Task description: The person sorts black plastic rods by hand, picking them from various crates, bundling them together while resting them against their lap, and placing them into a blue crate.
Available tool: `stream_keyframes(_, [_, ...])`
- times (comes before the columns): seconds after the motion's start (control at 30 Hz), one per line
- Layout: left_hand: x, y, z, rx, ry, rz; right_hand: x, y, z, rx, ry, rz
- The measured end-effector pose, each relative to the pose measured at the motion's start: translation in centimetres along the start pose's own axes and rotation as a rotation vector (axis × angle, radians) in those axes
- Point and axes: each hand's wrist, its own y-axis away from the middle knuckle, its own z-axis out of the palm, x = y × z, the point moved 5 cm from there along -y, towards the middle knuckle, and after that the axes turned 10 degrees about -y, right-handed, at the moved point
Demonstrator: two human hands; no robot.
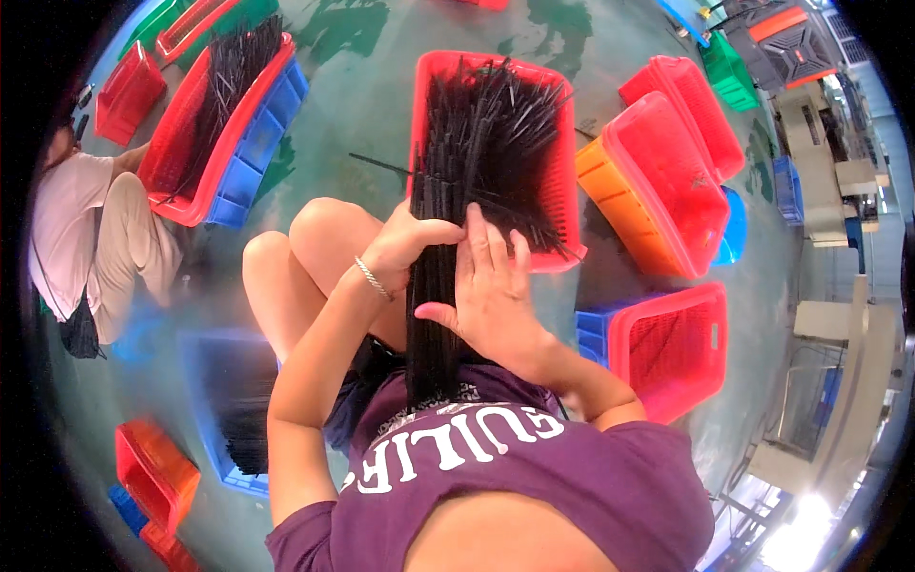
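A thick bundle of long, thin black strips [434, 329] lies lengthwise between my lap and the red basket [559, 205] in front of me. My left hand [402, 246] wraps round its left side, the thumb crossing over the top; the other fingers are largely hidden underneath. Against the bundle's right side rests my right hand [496, 291], fingers stretched out and thumb spread toward me. Many more black strips [515, 110] lie loosely heaped in the basket, their ends pointing several ways. The bundle's far end overlaps this heap, so where it stops is unclear.
At my left, a blue crate [205, 410] holds more black strips. Beyond it a person [81, 219] sits by a strip-filled red basket [181, 143]. Stacked red and orange baskets [658, 191] and another red basket [677, 353] stand at right, with machinery [820, 172] further out.
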Motion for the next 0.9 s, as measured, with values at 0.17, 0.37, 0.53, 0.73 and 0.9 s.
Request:
stream_keyframes(0.17, [0.4,1.1,-1.5,0.001,0.066,0.009,3.0,-1.2,-3.4,0.487,-0.272,-0.114])
stream_keyframes(0.37, [1.8,2.6,-1.5,-0.004,0.026,0.094,6.0,-3.7,1.7,0.054,-0.685,0.141])
stream_keyframes(0.53, [2.1,5.5,-2.6,0.125,0.165,0.080,1.0,-0.3,3.0,-0.073,-1.199,0.231])
stream_keyframes(0.73, [3.0,8.7,-5.8,0.202,0.089,0.227,-5.1,-1.2,4.1,-0.062,-1.105,-0.016])
stream_keyframes(0.9, [3.3,13.4,-7.0,0.208,0.056,0.357,-9.1,-2.6,4.9,-0.419,-1.213,0.006])
